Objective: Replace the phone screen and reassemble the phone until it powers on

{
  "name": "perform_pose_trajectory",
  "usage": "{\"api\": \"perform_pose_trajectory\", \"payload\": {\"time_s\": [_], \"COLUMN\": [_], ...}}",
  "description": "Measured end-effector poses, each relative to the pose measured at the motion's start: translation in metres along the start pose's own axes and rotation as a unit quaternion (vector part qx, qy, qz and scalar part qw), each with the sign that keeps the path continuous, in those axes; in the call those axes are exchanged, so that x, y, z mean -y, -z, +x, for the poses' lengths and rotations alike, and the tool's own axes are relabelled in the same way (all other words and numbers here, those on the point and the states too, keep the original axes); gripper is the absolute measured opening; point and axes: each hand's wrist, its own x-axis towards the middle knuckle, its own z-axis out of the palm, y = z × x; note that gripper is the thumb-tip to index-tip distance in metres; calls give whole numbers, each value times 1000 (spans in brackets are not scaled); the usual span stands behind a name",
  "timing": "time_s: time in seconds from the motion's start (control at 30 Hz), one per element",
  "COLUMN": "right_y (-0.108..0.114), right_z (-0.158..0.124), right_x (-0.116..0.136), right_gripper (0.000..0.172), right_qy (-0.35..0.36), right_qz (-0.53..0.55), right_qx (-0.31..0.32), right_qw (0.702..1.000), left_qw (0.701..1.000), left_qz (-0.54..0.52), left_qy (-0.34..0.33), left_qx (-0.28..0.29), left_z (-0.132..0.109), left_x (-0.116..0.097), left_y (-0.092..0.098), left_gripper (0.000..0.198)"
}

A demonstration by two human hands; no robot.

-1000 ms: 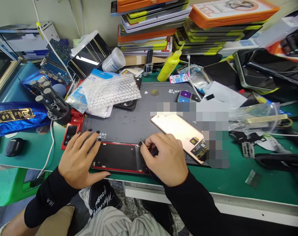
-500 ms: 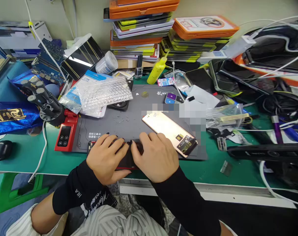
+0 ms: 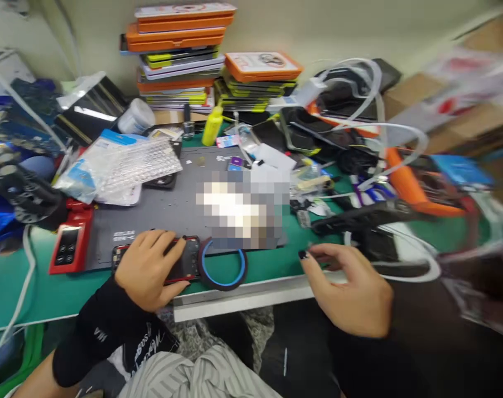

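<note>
A: Right hand?
B: Bare right hand, dark-painted nails (image 3: 347, 290). Lifted off the flat black, red-edged phone frame (image 3: 189, 260); now well to its right, above the green tabletop's (image 3: 270, 265) front edge.
A: Newly visible?
B: Frame's right end. Black ring-shaped roll, blue inner rim (image 3: 223, 286). Brown cardboard boxes (image 3: 467, 127), far right, blurred.

We record a grey-and-white striped cloth garment (image 3: 193, 376). Left of it, we find a black fabric sleeve (image 3: 83, 354) lettered "HLA"; right of it, a second black fabric sleeve (image 3: 363, 359). We note black-coated nails (image 3: 303, 255) on left hand (image 3: 146, 271) and right hand (image 3: 351, 293).
</note>
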Motion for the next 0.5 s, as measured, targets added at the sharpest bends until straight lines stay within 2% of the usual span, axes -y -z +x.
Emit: {"api": "perform_pose_trajectory", "payload": {"time_s": [0.1,0.2,0.33,0.5], "right_y": [-4,-9,-13,-7], "right_z": [-1,3,11,19], "right_x": [-41,-60,-58,-48], "right_gripper": [28,31,29,18], "right_qy": [-63,-92,-93,-57], "right_qz": [-44,-66,-109,-184], "right_qx": [31,52,84,177], "right_qw": [997,992,986,965], "left_qw": [999,999,998,999], "left_qz": [15,30,42,29], "left_qy": [-26,-42,-37,-11], "left_qx": [-10,-10,-12,-7], "left_z": [5,7,4,3], "left_x": [6,10,12,10], "left_y": [-1,-1,-4,-7], "left_gripper": [50,49,50,51]}}
